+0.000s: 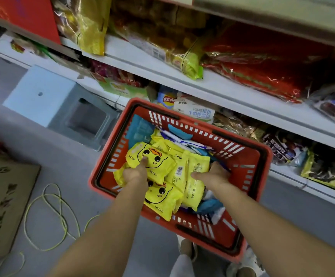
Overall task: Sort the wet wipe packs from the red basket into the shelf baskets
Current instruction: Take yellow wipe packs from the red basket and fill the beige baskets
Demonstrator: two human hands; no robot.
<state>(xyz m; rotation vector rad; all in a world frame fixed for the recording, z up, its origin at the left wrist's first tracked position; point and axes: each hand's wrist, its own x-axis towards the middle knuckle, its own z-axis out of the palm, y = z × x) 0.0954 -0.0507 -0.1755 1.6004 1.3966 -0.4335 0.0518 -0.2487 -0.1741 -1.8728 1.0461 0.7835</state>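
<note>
A red basket (248,156) sits on the floor in front of the shelves, holding several yellow wet wipe packs (162,194) with a duck face, plus blue and white packs (184,140) behind them. Both my hands are inside it. My left hand (135,172) grips the top yellow pack (158,162), thumb lying across its front. Over at the right side of the pile, my right hand (214,174) grips a yellow pack (196,166) that shows its barcode side. The fingers of both hands are hidden under the packs.
White shelves (232,90) run across the top and right, stacked with snack bags. A grey step stool (86,118) stands left of the basket. A cardboard box (2,200) and a loose yellow cord (48,212) lie on the floor at left. My shoes (188,248) show below the basket.
</note>
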